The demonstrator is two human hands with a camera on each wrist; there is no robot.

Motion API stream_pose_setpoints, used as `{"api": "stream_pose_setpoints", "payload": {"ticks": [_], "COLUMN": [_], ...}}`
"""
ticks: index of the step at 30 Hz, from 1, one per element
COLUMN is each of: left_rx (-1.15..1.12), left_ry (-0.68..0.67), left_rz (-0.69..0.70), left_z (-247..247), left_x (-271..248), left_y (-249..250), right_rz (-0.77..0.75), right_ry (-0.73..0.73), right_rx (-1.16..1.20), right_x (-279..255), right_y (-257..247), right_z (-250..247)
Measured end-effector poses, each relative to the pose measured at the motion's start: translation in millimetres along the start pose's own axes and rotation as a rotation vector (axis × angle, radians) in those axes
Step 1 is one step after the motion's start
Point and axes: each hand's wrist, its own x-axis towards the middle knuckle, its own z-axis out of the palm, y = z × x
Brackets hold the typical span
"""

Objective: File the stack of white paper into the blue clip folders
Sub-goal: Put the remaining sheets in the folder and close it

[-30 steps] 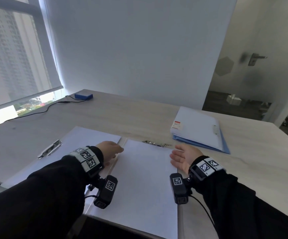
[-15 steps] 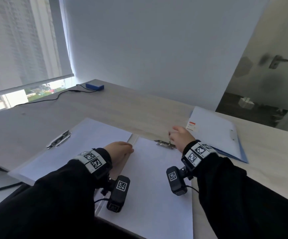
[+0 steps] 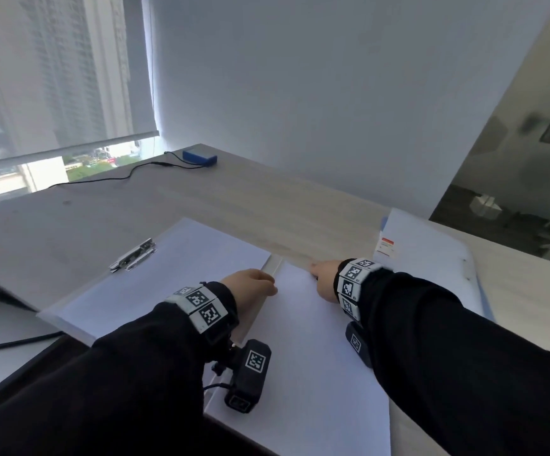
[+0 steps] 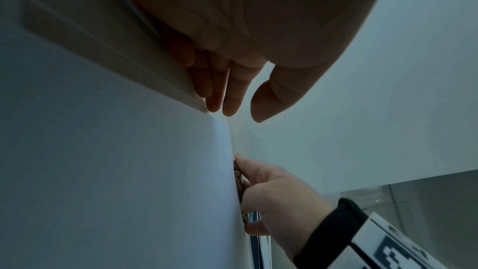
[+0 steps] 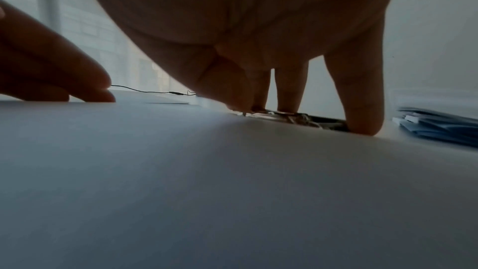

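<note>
Head view: right hand covers the silver metal clip on the near white sheet. Small red-and-white label text too small to read. Blue clip folder stack cut off at frame edge.

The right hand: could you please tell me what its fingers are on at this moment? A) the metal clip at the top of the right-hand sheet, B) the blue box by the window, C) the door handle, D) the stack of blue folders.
A: the right wrist view shows the right hand with its fingers down on the metal clip at the top edge of the white paper, apart from the blue folders.
</note>
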Motion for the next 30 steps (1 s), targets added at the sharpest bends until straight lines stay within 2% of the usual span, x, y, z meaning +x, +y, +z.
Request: {"api": "stream_pose_setpoints", "payload": {"ticks": [5,7,10,13,15,18,20,23,26,30], "left_rx": [0.006,0.008,0.008,0.024,0.031,0.037,0.049,0.028,0.037,0.022], "left_ry": [0.010,0.008,0.012,0.016,0.022,0.033,0.037,0.028,0.037,0.062], "left_rz": [0.010,0.010,0.017,0.025,0.025,0.020,0.016,0.005,-0.001,0.009], "left_z": [1,2,4,5,6,8,9,12,13,15], "left_x": [2,2,2,0,0,1,1,1,1,1], "left_y": [-1,-2,-2,0,1,0,-1,0,1,1], "right_rz": [-0.037,-0.059,-0.052,0.075,0.132,0.279,0.323,0.293,0.266,0.361], "right_ry": [0.010,0.013,0.122,0.267,0.306,0.367,0.338,0.265,0.217,0.281], "right_rx": [0.066,0.206,0.632,1.081,1.310,1.807,1.977,2.132,2.165,2.146], "right_x": [3,0,-17,-46,-65,-113,-143,-169,-175,-172], "right_y": [6,13,28,52,70,88,92,92,78,67], "right_z": [6,4,11,31,48,77,92,105,104,99]}}
